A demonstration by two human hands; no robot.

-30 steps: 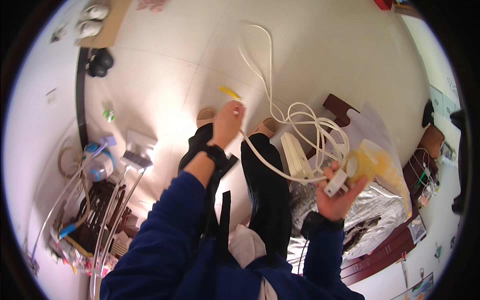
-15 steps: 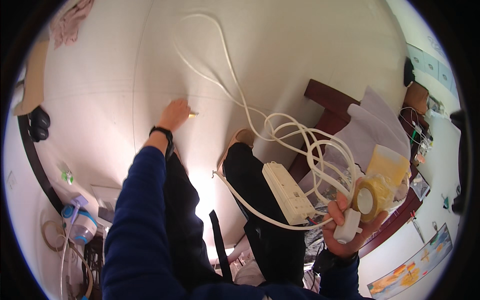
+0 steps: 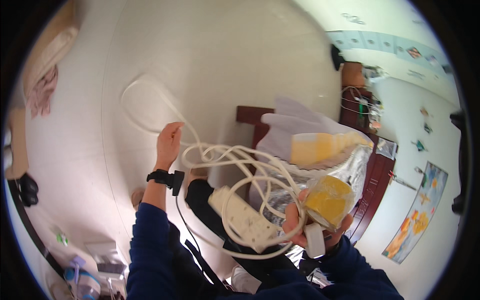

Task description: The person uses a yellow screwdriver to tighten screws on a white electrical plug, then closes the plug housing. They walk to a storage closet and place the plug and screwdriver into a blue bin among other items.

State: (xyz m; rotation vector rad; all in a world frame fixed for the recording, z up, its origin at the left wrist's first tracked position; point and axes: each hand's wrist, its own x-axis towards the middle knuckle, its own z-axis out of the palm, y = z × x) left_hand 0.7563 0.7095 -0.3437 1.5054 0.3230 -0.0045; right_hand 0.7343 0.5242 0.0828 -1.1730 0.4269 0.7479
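Your left hand (image 3: pixel 170 144), fingers curled, now overlaps the loop of white cable (image 3: pixel 260 152) it was clear of half a second ago; whether it grips cannot be told. The white power strip (image 3: pixel 245 216) now sits behind a coil. Your right hand (image 3: pixel 294 224) still grips the white plug (image 3: pixel 315 241) and clear wrapper (image 3: pixel 346 192), a yellow tape roll (image 3: pixel 327 201) inside.

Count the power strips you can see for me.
1: the white power strip, in front of the black trouser leg and to the left of the yellow tape roll. Others may be hidden.
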